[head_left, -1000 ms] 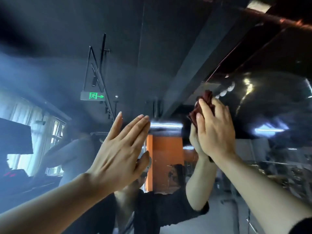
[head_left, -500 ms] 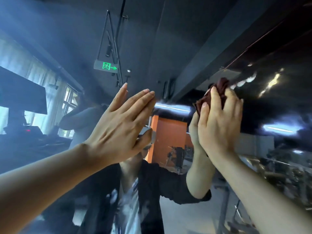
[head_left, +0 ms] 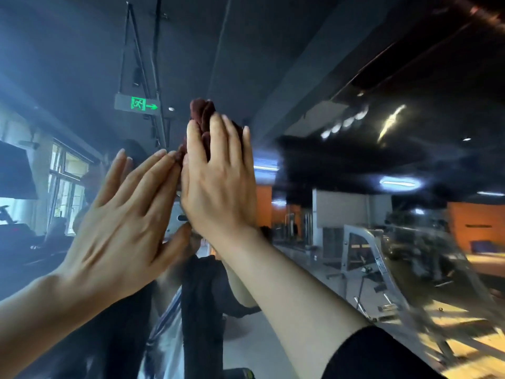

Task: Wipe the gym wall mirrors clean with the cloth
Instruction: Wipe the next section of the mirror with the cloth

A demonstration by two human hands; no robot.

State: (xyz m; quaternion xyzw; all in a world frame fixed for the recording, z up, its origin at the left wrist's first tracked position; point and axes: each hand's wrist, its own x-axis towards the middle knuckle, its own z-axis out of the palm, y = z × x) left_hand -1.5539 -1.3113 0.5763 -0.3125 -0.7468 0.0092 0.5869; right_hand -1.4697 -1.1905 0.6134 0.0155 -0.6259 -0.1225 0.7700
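Pressing the dark red cloth [head_left: 200,120] flat against the mirror [head_left: 341,64], the right hand [head_left: 218,181] holds it under straight, spread fingers, high on the glass. The left hand [head_left: 123,214] rests open just beside it, fingertips touching the cloth's edge. Haze on the mirror's left side suggests much wiping remains. Since 1 second ago, cloth and right hand slid leftward, closing the gap between the 2 hands.

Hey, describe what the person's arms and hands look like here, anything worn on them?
Both forearms are bare. The right arm shows the edge of a black sleeve near the elbow at the frame's bottom. No sleeve shows on the left arm. The left hand and right hand wear no gloves, and no rings or watch are visible.
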